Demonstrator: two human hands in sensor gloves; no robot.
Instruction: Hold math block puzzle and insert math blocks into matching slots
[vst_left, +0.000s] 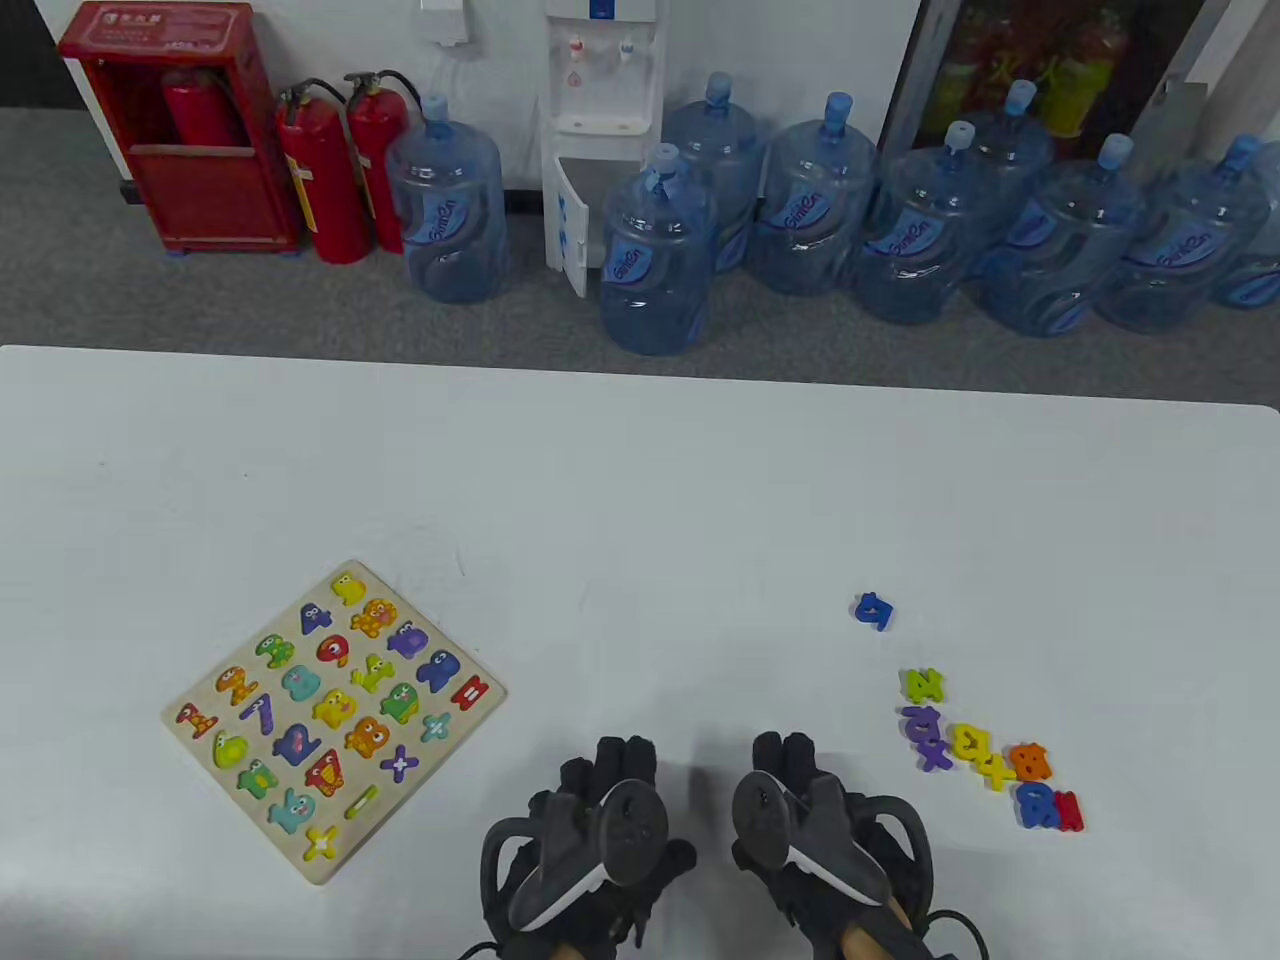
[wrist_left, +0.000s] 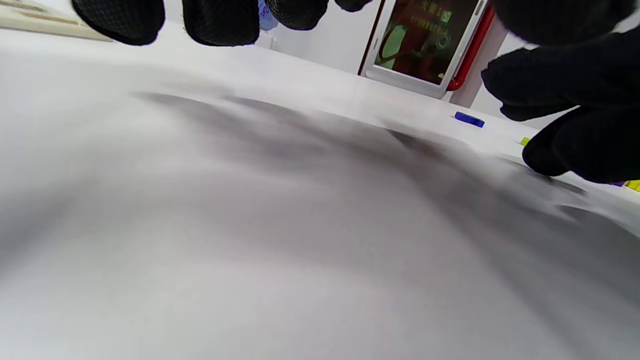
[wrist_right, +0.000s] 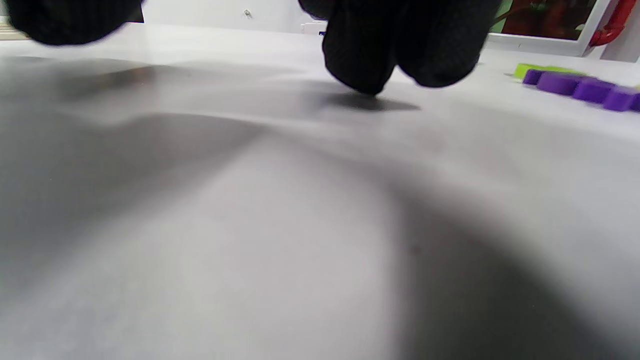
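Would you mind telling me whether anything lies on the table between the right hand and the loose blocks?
Nothing visible does. The right hand rests near the table's front edge, and bare white table separates it from the cluster of loose blocks to its right; the lone blue block lies farther back.

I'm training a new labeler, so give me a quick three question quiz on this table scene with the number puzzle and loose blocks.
1. True or false: the left hand is gripping the puzzle board.
2. Which loose block lies apart from the cluster? A) blue block B) red C) orange
3. Fill in: the loose blocks lie nearer the ____ hand.

Key: 1. False; both hands rest on the white table, holding nothing. 2. A. 3. The right hand.
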